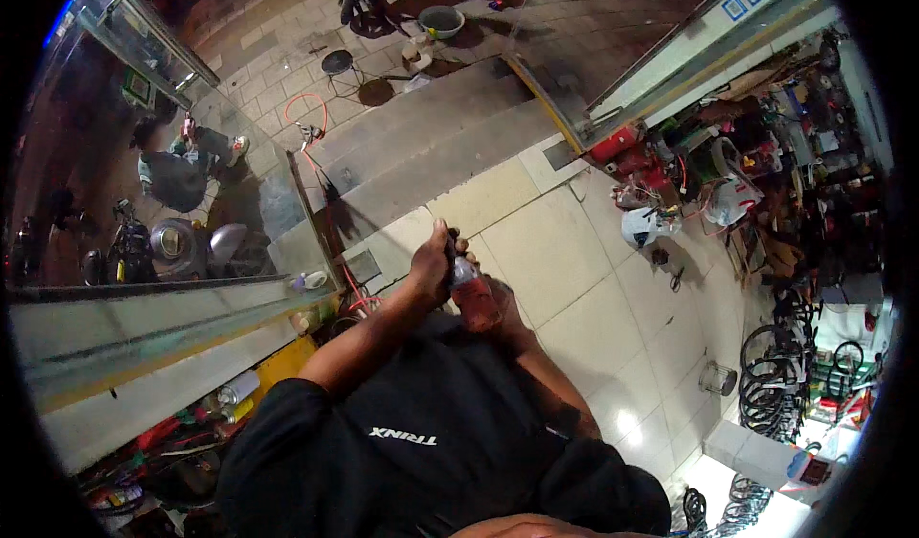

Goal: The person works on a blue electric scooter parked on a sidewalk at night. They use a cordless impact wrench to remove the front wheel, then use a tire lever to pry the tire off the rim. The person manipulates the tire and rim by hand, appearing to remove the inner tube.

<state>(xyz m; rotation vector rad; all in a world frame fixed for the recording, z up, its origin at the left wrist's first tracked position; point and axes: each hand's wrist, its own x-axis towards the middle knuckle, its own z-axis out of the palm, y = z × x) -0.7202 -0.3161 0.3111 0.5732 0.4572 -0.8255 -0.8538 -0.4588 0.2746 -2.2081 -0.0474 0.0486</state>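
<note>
A bottle (476, 301) is sitting between the left hand (438, 268) and right hand (510, 310); steps (450, 141) are lying ahead, a basin (444, 33) beyond.

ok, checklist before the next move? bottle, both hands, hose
1. Bottle supported: ok, the right hand is against its body.
2. Left hand near the bottle's neck end: ok; how firmly it grips, cannot tell.
3. Cap on: cannot tell, the left hand covers that end.
4. Fill level: cannot tell; the body looks reddish, but contents and label blur together.
5. Hose stowed off the ground: not ok, the orange hose lies looped on the paving by the steps.
</note>
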